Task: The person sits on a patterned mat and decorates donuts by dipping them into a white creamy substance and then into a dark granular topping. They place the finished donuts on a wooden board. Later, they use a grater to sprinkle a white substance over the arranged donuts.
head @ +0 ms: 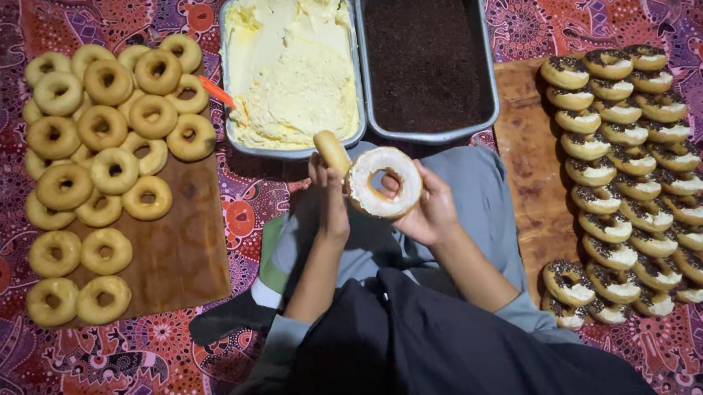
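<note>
**Clerk:** Item one, what is in hand?

**Me:** One ring doughnut (pixel 384 182), top face coated in pale cream, hole open. It sits in my right hand (pixel 426 207), above my lap, just in front of the two tins. My right fingers curl under and round its rim, pinching it; one fingertip shows through the hole.

**Clerk:** Left hand?

**Me:** My left hand (pixel 330 198) grips a cream-smeared spreader (pixel 332 152), fingers pressed together round its handle, the blade touching the doughnut's upper left edge.

**Clerk:** Item two, containers.

**Me:** Grey tin of yellow-white cream (pixel 291 61), left; matching tin of dark chocolate sprinkles (pixel 426 57), right. The two stand side by side, touching.

**Clerk:** Stock, uncoated?

**Me:** Plain doughnuts (pixel 96 136) heaped and laid out on a wooden board (pixel 181 257) at my left. An orange handle (pixel 217 92) pokes out between that heap and the cream tin.

**Clerk:** Stock, finished?

**Me:** Creamed and sprinkled doughnuts (pixel 634 187) in overlapping rows on a second board (pixel 529 163) at my right.

**Clerk:** Ground?

**Me:** Patterned red and purple cloth (pixel 129 382) under everything.
</note>
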